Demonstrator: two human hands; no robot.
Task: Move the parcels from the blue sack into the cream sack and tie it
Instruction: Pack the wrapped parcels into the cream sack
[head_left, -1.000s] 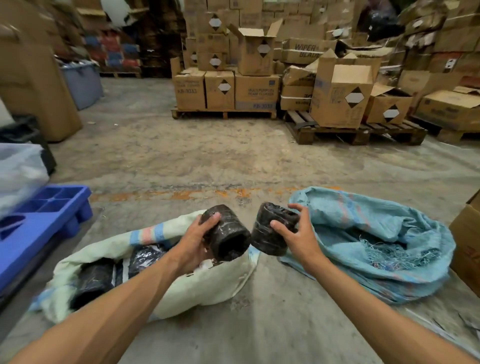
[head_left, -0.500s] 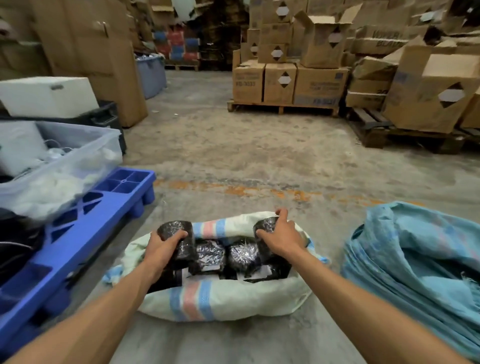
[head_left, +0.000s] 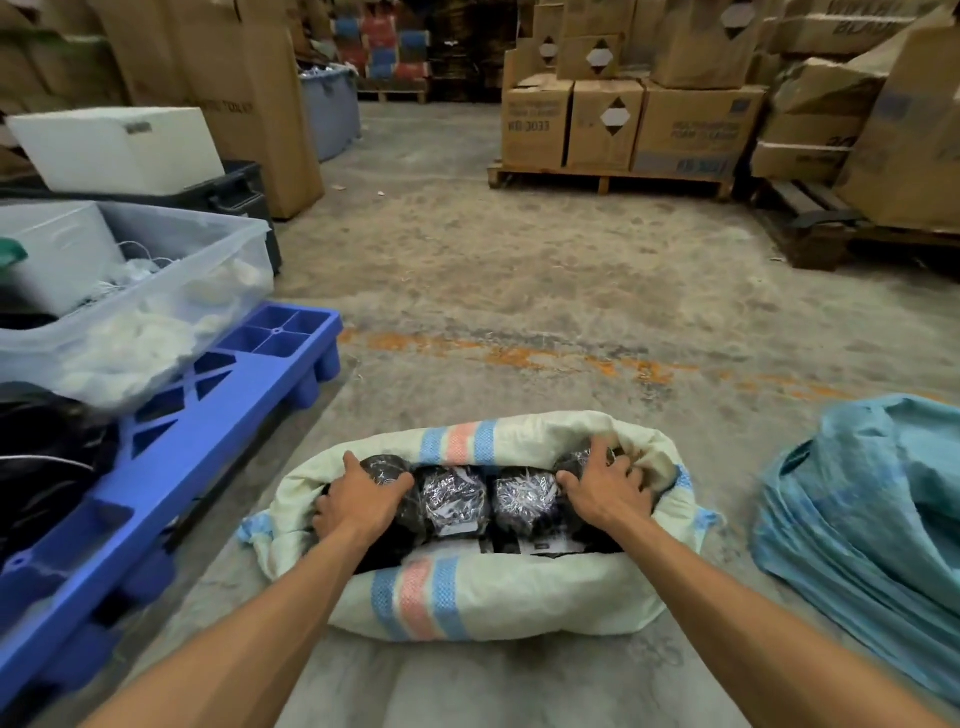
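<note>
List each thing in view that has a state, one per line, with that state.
cream sack: mouth open, untied, on the floor
black parcels: a row showing in the cream sack's mouth
left hand: pressed on the left end parcel
right hand: pressed on the right end parcel
blue sack: slumped, contents hidden
clear bin: lidless

At your 9 o'clock, a blue plastic pallet carries a clear tub of white material. Behind it, a white box rests on a black crate. At 1 o'clock, cardboard cartons stand on a wooden pallet. An orange floor line crosses at 12 o'clock.
</note>
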